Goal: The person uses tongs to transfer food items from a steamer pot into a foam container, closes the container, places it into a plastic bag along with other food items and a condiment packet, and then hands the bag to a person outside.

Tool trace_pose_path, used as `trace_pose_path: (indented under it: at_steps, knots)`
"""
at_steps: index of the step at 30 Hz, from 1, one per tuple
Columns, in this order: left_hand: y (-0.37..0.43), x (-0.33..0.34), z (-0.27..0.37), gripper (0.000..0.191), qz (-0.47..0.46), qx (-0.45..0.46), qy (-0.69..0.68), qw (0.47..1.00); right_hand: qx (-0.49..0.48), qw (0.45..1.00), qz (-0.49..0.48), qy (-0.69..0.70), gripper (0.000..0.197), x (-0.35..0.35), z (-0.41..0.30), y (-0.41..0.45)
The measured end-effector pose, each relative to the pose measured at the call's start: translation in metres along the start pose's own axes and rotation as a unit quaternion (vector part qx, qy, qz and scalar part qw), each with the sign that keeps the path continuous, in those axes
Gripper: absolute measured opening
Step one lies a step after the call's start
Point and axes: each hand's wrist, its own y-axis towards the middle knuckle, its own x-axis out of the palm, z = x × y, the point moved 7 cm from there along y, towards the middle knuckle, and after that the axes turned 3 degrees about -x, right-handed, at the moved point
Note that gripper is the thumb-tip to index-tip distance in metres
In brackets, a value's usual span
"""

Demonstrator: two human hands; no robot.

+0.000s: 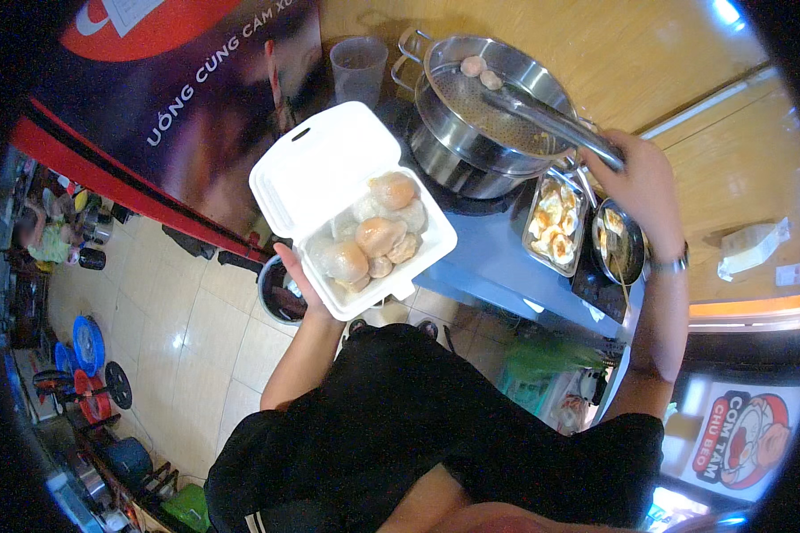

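Observation:
My left hand (310, 286) supports a white foam clamshell box (330, 156) with its lid folded back. Inside lie several pale, rounded, egg-like pieces (380, 236) and smaller lumps like meatballs, some wrapped in what looks like clear plastic. Metal tongs (563, 125) are gripped in my right hand (643, 183), their far ends reaching into a stainless-steel steamer pot (457, 156). Two meatballs (473, 66) rest near the far side of its perforated tray. Whether the tong tips touch anything is unclear. The box is held in front of the pot, to its left.
Right of the pot, a metal tray (553, 226) holds fried eggs, beside a small black frying pan (619, 243) with food. A translucent plastic cup (359, 70) stands behind. Below left are a bin (280, 293) and a tiled floor (187, 333); a person (50, 233) is far left.

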Motion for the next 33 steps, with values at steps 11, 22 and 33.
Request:
trace_pose_path:
  at_steps: [11, 22, 33]
  knots:
    - [-0.007, 0.003, 0.000, 0.094, 0.002, 0.023, 0.042, 0.999, 0.036, 0.995, -0.085, -0.028, 0.045, 0.110, 0.075, 0.107]
    - [0.002, -0.003, 0.005, 0.094, -0.001, 0.003, 0.038, 0.999, -0.189, 0.960, 0.055, 0.200, 0.028, -0.005, -0.060, -0.023]
    - [0.008, 0.007, -0.004, 0.097, -0.056, -0.052, 0.037, 0.996, -0.200, 0.939, -0.023, 0.277, 0.027, -0.024, -0.100, -0.040]
